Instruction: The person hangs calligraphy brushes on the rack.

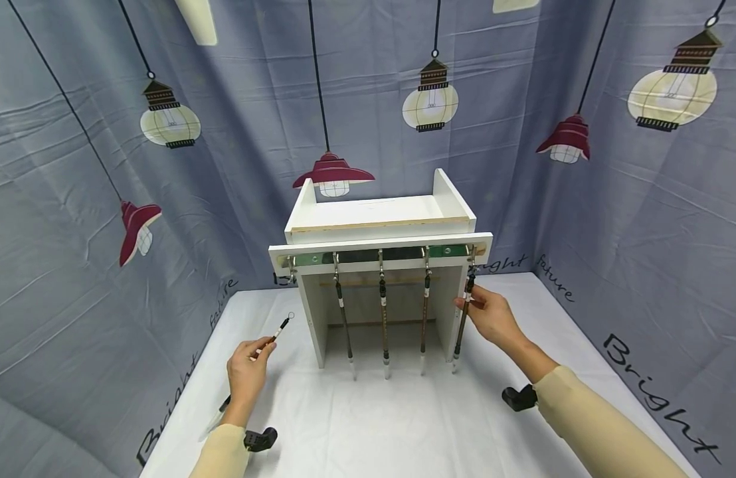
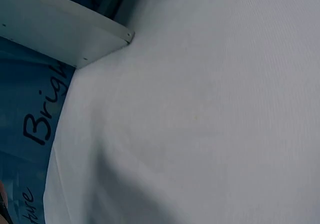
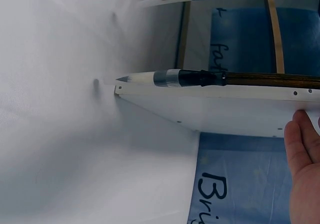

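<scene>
My left hand pinches the upper handle of a calligraphy brush, slanted over the table with its hanging loop up and its pale bristles low by my wrist. At the rack's right end, my right hand pinches the upper handle of a hanging brush just under its hook. In the right wrist view this brush has a white tip and dark ferrule, and some of my fingers extend beside the side panel. Several brushes, among them the middle brush, hang from the rail.
The white wooden stand has a shelf on top and side panels on the white-covered table. A bare hook is at the rail's left end. Grey-blue curtains with printed lamps surround the table.
</scene>
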{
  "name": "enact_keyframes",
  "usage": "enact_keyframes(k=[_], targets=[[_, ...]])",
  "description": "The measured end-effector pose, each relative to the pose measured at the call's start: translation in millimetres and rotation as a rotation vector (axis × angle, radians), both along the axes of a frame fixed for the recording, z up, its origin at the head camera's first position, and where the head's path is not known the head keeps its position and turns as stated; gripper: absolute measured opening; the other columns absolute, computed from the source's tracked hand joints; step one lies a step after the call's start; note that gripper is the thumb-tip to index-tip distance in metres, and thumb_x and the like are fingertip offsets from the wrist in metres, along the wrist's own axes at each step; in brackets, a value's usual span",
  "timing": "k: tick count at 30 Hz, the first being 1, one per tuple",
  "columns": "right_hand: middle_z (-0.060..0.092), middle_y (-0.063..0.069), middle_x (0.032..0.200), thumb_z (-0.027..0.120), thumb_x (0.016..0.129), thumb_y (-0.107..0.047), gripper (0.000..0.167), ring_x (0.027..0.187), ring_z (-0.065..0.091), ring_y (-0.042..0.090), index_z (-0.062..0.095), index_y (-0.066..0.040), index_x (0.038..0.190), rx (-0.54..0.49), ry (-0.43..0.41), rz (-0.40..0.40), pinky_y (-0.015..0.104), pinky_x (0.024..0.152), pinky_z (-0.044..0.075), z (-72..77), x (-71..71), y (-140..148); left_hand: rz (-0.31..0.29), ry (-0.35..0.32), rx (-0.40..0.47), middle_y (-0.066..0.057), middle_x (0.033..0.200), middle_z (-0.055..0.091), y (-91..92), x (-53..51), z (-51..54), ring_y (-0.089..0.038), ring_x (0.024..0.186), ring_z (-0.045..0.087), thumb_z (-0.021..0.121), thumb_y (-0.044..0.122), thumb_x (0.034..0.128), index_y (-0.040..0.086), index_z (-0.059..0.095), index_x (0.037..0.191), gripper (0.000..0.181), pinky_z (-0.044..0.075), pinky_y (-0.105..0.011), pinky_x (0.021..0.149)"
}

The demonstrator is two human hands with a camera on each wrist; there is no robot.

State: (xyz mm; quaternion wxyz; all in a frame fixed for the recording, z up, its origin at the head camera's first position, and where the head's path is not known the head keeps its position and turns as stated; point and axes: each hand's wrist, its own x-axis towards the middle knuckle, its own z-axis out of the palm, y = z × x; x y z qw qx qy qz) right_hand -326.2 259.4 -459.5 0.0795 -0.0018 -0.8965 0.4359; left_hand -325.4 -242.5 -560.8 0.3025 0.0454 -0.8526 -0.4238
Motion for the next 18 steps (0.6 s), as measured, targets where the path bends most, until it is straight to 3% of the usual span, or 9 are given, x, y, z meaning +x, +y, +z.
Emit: enact_keyframes(k=[6, 14, 18], targets=[[0.052, 0.026, 0.151, 0.059, 0.105, -0.044, 0.058, 0.136, 0.054, 0.048, 0.054, -0.006, 0.148, -0.015, -0.014, 0.010, 0.060, 0.102, 0.053, 0.4, 0.7, -1, 0.014, 0.087, 0.074, -0.006, 0.091, 0.073, 8.1, 0.6, 9.2, -0.001, 0.074, 0.049, 0.084, 0.015, 0.0873, 0.011, 0.084, 0.100, 0.013, 0.036, -0.017, 0.060], [0.056, 0.025, 0.147, 0.059, 0.105, -0.045, 0.057, 0.133, 0.056, 0.048, 0.055, -0.005, 0.146, -0.003, 0.002, 0.008, 0.060, 0.100, 0.054, -1.3, -0.7, 0, 0.000, 0.209, 0.181, -0.011, 0.091, 0.074, 22.5, 3.9, 26.3, 0.003, 0.070, 0.050, 0.085, 0.010, 0.0854, 0.008, 0.084, 0.099, 0.014, 0.035, -0.010, 0.056], [0.057, 0.025, 0.147, 0.059, 0.105, -0.045, 0.058, 0.133, 0.057, 0.048, 0.055, -0.005, 0.146, -0.004, 0.008, 0.011, 0.060, 0.099, 0.054, -2.0, -0.7, 0, -0.012, 0.237, 0.235, -0.013, 0.092, 0.073, 30.5, 6.6, 35.8, 0.004, 0.071, 0.052, 0.085, 0.010, 0.0861, 0.007, 0.083, 0.100, 0.015, 0.038, -0.008, 0.057]])
